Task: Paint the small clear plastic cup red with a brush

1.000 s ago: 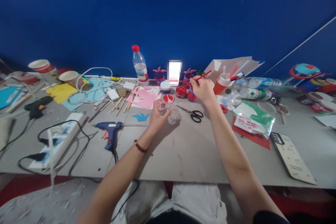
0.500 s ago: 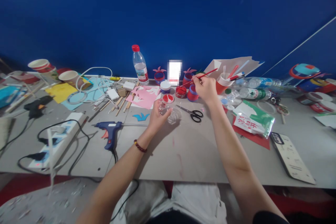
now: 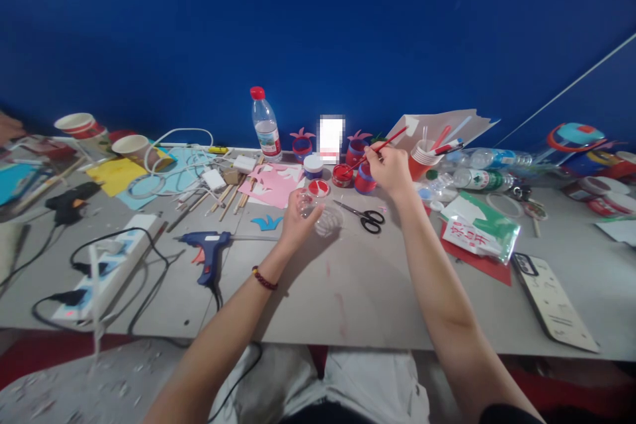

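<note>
My left hand (image 3: 299,217) is closed around a clear plastic bottle piece (image 3: 328,217), held low over the table. Behind it lies a round lid with red paint (image 3: 318,188). My right hand (image 3: 390,167) pinches a red paintbrush (image 3: 392,137) near its middle; the brush slants down to the left, its tip at the open jar of red paint (image 3: 342,175). Beside that jar, partly behind my right hand, stands a red and blue painted cup (image 3: 365,179). Black-handled scissors (image 3: 371,220) lie between my hands.
A blue glue gun (image 3: 206,248), a white power strip (image 3: 109,265) and cables lie at the left. Upright at the back is a red-capped bottle (image 3: 267,122). To the right are stacked paper cups (image 3: 422,158), plastic bottles (image 3: 479,179) and a phone (image 3: 554,301).
The paintbrush has tilted slightly steeper, with its tip in or at the red paint jar. My left hand keeps its hold on the bottle piece. Part of another person's hand appears at the far left.
</note>
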Demonstrator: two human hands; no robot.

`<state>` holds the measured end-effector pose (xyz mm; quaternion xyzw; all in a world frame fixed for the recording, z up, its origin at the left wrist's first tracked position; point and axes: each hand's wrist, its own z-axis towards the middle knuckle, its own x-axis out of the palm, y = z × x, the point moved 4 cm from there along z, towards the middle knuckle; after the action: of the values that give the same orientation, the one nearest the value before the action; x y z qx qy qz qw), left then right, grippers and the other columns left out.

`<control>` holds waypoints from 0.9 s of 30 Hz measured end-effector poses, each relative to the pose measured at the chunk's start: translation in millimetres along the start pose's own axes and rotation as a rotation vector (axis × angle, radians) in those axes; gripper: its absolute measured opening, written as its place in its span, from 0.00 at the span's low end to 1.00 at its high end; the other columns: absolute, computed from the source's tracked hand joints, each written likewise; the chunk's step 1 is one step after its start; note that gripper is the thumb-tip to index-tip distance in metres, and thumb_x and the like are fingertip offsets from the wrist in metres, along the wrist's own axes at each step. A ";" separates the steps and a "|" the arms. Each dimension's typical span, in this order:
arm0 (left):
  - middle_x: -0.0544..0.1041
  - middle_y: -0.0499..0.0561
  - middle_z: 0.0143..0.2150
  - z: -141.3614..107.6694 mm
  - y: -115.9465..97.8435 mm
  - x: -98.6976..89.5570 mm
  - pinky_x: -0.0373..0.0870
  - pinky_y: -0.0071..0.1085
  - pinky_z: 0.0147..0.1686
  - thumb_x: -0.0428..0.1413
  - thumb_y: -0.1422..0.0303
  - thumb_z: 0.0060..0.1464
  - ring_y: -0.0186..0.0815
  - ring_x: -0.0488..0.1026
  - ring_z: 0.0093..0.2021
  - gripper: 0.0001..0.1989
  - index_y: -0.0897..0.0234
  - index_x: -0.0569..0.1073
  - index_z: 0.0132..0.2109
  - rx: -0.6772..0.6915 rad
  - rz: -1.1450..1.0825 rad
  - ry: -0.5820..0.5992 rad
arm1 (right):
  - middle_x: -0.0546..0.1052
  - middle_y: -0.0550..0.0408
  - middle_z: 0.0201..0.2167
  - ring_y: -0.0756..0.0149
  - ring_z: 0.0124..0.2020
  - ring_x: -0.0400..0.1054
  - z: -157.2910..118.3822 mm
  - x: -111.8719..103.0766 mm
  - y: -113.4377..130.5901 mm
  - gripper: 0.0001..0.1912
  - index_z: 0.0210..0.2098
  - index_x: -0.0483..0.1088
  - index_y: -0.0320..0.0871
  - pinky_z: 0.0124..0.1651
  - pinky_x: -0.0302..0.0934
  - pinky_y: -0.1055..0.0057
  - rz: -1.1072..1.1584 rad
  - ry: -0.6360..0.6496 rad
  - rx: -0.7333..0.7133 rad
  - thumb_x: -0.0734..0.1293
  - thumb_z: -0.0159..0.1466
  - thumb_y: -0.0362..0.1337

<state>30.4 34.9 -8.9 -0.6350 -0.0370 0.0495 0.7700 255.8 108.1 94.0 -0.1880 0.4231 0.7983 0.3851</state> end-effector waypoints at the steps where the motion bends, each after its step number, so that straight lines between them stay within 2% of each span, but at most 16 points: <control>1: 0.73 0.49 0.43 0.3 -0.6 0.3 0.70 0.39 0.50 0.66 0.64 0.48 0.38 0.74 0.47 0.22 0.56 0.67 0.49 -0.037 -0.031 0.001 | 0.79 0.51 0.26 0.57 0.31 0.75 0.2 -2.3 0.6 0.13 0.28 0.72 0.45 0.40 0.65 0.62 0.018 -0.021 0.010 0.65 0.67 0.41; 4: 0.74 0.50 0.44 0.9 -2.6 1.6 0.72 0.37 0.46 0.65 0.61 0.50 0.37 0.75 0.43 0.23 0.57 0.66 0.50 -0.173 -0.132 0.018 | 0.78 0.54 0.24 0.60 0.29 0.75 1.3 -10.8 1.4 0.17 0.27 0.69 0.46 0.38 0.68 0.62 0.132 -0.104 0.045 0.64 0.68 0.49; 8: 0.76 0.51 0.45 2.6 -6.4 2.1 0.73 0.37 0.44 0.64 0.56 0.51 0.38 0.77 0.41 0.24 0.60 0.67 0.50 -0.272 -0.256 0.057 | 0.76 0.56 0.22 0.64 0.24 0.74 2.1 -23.7 -7.1 0.23 0.29 0.68 0.47 0.33 0.70 0.63 0.354 -0.234 0.138 0.62 0.68 0.59; 10: 0.77 0.51 0.43 2.8 -6.8 2.6 0.74 0.37 0.43 0.64 0.54 0.49 0.39 0.78 0.41 0.25 0.60 0.67 0.49 -0.319 -0.348 0.090 | 0.76 0.56 0.21 0.64 0.22 0.74 1.9 -27.5 -17.5 0.23 0.30 0.67 0.47 0.28 0.70 0.64 0.478 -0.277 0.218 0.63 0.66 0.60; 13: 0.77 0.50 0.40 1.0 -6.8 4.5 0.74 0.37 0.41 0.68 0.53 0.45 0.39 0.78 0.39 0.28 0.61 0.67 0.48 -0.380 -0.465 0.150 | 0.76 0.58 0.21 0.65 0.20 0.73 0.8 -29.1 -33.4 0.21 0.31 0.66 0.48 0.24 0.70 0.66 0.654 -0.305 0.312 0.72 0.60 0.58; 16: 0.76 0.49 0.39 -1.7 -6.9 6.6 0.74 0.37 0.40 0.70 0.51 0.42 0.39 0.79 0.38 0.32 0.61 0.66 0.48 -0.412 -0.504 0.176 | 0.75 0.62 0.20 0.66 0.21 0.73 -3.6 -27.3 -40.7 0.22 0.30 0.65 0.49 0.22 0.69 0.69 0.816 -0.270 0.390 0.78 0.53 0.52; 19: 0.76 0.50 0.41 -2.1 -6.9 7.7 0.74 0.38 0.40 0.72 0.50 0.38 0.40 0.80 0.37 0.36 0.61 0.64 0.46 -0.400 -0.505 0.166 | 0.75 0.63 0.20 0.67 0.23 0.74 -15.9 -25.0 -34.9 0.24 0.31 0.65 0.48 0.21 0.67 0.73 0.976 -0.189 0.442 0.80 0.50 0.51; 23: 0.76 0.49 0.40 -0.6 -3.8 9.1 0.73 0.38 0.41 0.75 0.53 0.34 0.39 0.80 0.37 0.37 0.61 0.62 0.44 -0.392 -0.485 0.160 | 0.79 0.61 0.27 0.65 0.33 0.78 -46.9 -25.1 -15.3 0.21 0.36 0.68 0.49 0.27 0.71 0.73 1.124 -0.044 0.426 0.79 0.54 0.51; 27: 0.76 0.50 0.41 0.0 1.2 8.9 0.73 0.39 0.43 0.74 0.56 0.36 0.40 0.80 0.40 0.35 0.61 0.65 0.46 -0.377 -0.420 0.140 | 0.81 0.57 0.32 0.64 0.38 0.78 -85.7 -24.3 -6.5 0.16 0.35 0.73 0.48 0.33 0.72 0.70 1.162 0.051 0.480 0.76 0.58 0.51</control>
<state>39.1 36.3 -10.1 -0.7471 -0.1229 -0.1630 0.6325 274.0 28.9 56.9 0.1454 0.6327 0.7552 -0.0905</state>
